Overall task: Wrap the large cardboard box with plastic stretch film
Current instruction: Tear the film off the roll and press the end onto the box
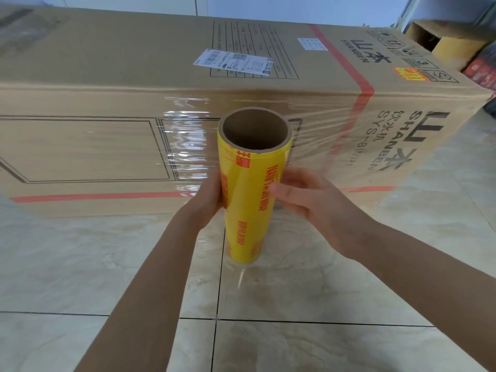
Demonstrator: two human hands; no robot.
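Note:
A long brown cardboard box (107, 76) lies on its side across the tiled floor, with red tape bands and black print. Clear stretch film (316, 130) covers part of its front face, from the middle toward the right end. I hold a yellow roll of stretch film (249, 200) upright in front of the box, its hollow cardboard core facing up. My left hand (209, 194) grips the roll's left side. My right hand (308, 200) holds its right side, thumb on the label. Film runs from the roll to the box on the right.
Beige marble-look floor tiles (295, 291) fill the foreground. At the back right stand an open cardboard box (440, 41) and a dark red item (480, 71). A white wall runs behind the large box.

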